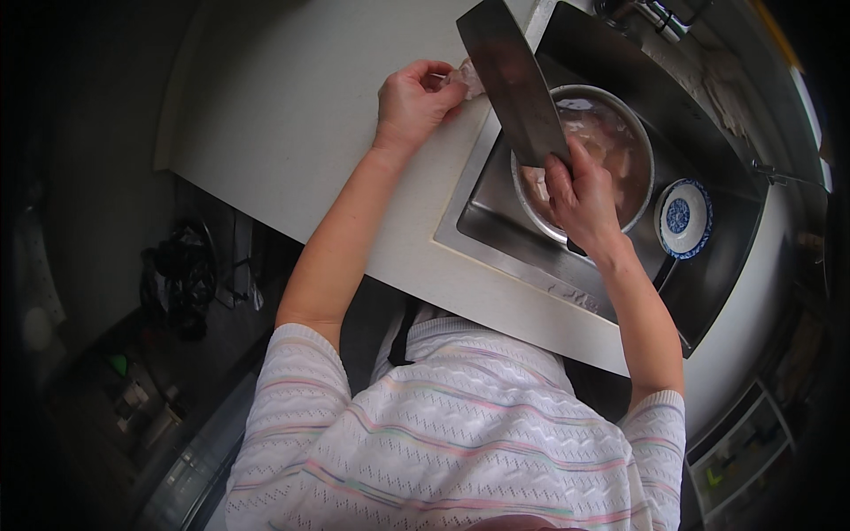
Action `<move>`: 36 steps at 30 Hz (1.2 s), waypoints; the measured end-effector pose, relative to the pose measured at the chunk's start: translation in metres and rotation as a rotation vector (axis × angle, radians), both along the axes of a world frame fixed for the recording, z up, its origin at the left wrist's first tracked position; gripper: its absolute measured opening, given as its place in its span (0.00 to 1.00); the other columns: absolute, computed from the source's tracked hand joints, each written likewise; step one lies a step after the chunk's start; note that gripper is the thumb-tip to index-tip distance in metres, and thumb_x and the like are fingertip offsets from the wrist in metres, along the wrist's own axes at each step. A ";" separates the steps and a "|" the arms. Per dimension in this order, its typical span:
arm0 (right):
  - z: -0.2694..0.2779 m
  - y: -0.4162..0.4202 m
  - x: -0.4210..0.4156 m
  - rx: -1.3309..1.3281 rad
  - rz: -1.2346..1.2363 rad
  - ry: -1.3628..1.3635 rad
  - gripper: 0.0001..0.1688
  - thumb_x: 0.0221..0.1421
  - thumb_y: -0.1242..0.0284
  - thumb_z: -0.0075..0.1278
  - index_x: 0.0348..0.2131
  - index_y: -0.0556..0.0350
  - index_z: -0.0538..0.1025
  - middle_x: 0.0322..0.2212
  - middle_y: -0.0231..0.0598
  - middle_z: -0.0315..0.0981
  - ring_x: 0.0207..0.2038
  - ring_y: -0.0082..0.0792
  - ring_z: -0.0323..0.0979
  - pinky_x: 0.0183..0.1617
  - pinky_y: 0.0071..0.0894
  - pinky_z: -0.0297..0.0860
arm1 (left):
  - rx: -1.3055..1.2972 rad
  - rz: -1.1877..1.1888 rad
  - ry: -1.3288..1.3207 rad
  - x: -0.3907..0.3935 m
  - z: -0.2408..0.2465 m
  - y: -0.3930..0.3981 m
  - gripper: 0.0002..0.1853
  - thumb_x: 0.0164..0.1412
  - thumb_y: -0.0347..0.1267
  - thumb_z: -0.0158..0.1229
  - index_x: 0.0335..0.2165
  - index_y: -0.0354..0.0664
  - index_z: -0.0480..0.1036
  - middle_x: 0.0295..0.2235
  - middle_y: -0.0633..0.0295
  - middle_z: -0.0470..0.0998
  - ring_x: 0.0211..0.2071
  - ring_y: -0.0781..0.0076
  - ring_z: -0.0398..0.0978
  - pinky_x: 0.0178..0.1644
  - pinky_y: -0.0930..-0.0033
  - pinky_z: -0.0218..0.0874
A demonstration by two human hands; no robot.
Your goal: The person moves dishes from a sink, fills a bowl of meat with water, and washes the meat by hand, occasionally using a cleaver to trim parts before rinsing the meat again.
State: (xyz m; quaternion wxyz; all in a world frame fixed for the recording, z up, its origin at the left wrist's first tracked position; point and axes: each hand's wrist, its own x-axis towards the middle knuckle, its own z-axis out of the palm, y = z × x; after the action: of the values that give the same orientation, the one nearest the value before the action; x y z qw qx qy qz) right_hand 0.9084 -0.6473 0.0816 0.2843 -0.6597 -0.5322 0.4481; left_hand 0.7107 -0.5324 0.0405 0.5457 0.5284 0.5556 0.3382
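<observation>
My left hand point(418, 99) pinches a pale piece of raw meat point(470, 79) above the white countertop point(299, 119), left of the sink. My right hand point(584, 192) grips the handle end of a broad cleaver point(511, 79), its blade raised and pointing away from me. The blade hides part of the meat. Beneath the cleaver and my right hand, a round metal pot point(649, 159) stands in the sink, holding cloudy liquid and several pale pink pieces of meat point(614, 159).
The steel sink point(505, 259) has a blue-and-white dish point(684, 219) right of the pot. A metal faucet point(664, 23) is at the sink's far edge. A black plastic bag point(182, 279) hangs below the counter at left.
</observation>
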 end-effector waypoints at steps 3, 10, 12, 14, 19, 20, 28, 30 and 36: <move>0.003 0.001 -0.004 0.049 0.032 -0.009 0.09 0.56 0.74 0.41 0.37 0.58 0.68 0.19 0.47 0.68 0.22 0.43 0.67 0.28 0.37 0.62 | 0.060 0.054 0.029 0.000 -0.003 -0.002 0.12 0.45 0.29 0.60 0.30 0.32 0.74 0.18 0.65 0.75 0.18 0.82 0.70 0.25 0.79 0.63; 0.003 0.009 -0.006 0.060 0.153 -0.114 0.07 0.55 0.74 0.41 0.32 0.62 0.65 0.22 0.56 0.68 0.26 0.56 0.67 0.31 0.43 0.62 | 0.236 0.127 0.196 0.005 -0.009 -0.007 0.09 0.46 0.31 0.60 0.25 0.35 0.74 0.19 0.63 0.77 0.19 0.79 0.72 0.28 0.76 0.65; 0.005 0.016 -0.004 0.026 0.191 -0.158 0.08 0.55 0.74 0.40 0.31 0.64 0.64 0.23 0.58 0.68 0.28 0.59 0.66 0.32 0.44 0.62 | 0.251 0.132 0.213 0.005 -0.009 -0.008 0.08 0.45 0.30 0.60 0.25 0.35 0.74 0.19 0.62 0.77 0.20 0.79 0.72 0.28 0.75 0.65; 0.010 0.026 -0.007 0.019 0.221 -0.183 0.08 0.55 0.74 0.40 0.30 0.64 0.64 0.23 0.59 0.68 0.29 0.60 0.66 0.32 0.45 0.62 | 0.262 0.136 0.220 0.006 -0.009 -0.009 0.08 0.45 0.30 0.60 0.24 0.34 0.74 0.19 0.61 0.77 0.20 0.79 0.72 0.28 0.75 0.65; 0.017 0.053 -0.012 -0.050 0.222 -0.112 0.10 0.55 0.73 0.40 0.28 0.66 0.64 0.22 0.58 0.68 0.27 0.57 0.67 0.31 0.43 0.63 | 0.297 0.146 0.213 0.008 -0.012 -0.009 0.08 0.43 0.29 0.61 0.24 0.34 0.74 0.18 0.63 0.76 0.19 0.80 0.71 0.28 0.76 0.64; 0.019 0.052 -0.008 -0.073 0.236 -0.114 0.10 0.55 0.73 0.39 0.29 0.66 0.64 0.21 0.57 0.68 0.26 0.55 0.68 0.30 0.43 0.63 | 0.284 0.152 0.187 0.006 -0.013 -0.006 0.08 0.43 0.29 0.61 0.24 0.34 0.74 0.18 0.64 0.76 0.19 0.80 0.71 0.28 0.76 0.64; 0.013 0.069 -0.009 -0.159 0.193 0.101 0.11 0.55 0.73 0.36 0.28 0.67 0.66 0.12 0.41 0.63 0.10 0.30 0.64 0.14 0.30 0.61 | 0.338 0.117 0.194 0.008 -0.011 -0.010 0.07 0.45 0.28 0.62 0.24 0.34 0.74 0.18 0.66 0.75 0.19 0.84 0.69 0.26 0.80 0.63; 0.018 0.067 -0.008 -0.137 0.211 0.130 0.11 0.55 0.74 0.35 0.27 0.67 0.65 0.12 0.39 0.62 0.10 0.29 0.64 0.14 0.30 0.60 | 0.286 0.132 0.142 0.006 -0.004 -0.006 0.08 0.44 0.28 0.61 0.24 0.34 0.74 0.17 0.64 0.76 0.18 0.83 0.70 0.26 0.79 0.64; 0.013 0.063 -0.012 -0.212 0.160 0.275 0.09 0.53 0.75 0.35 0.25 0.64 0.64 0.11 0.31 0.59 0.10 0.24 0.59 0.12 0.28 0.58 | 0.299 0.091 0.176 0.006 -0.002 -0.004 0.06 0.45 0.27 0.61 0.24 0.34 0.74 0.17 0.66 0.75 0.19 0.85 0.69 0.26 0.82 0.62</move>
State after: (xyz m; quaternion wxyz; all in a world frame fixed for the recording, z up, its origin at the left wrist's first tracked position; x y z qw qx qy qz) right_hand 0.8962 -0.5845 0.0943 0.2469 -0.5740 -0.4889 0.6087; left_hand 0.7166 -0.5368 0.0384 0.3943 0.6055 0.5681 0.3940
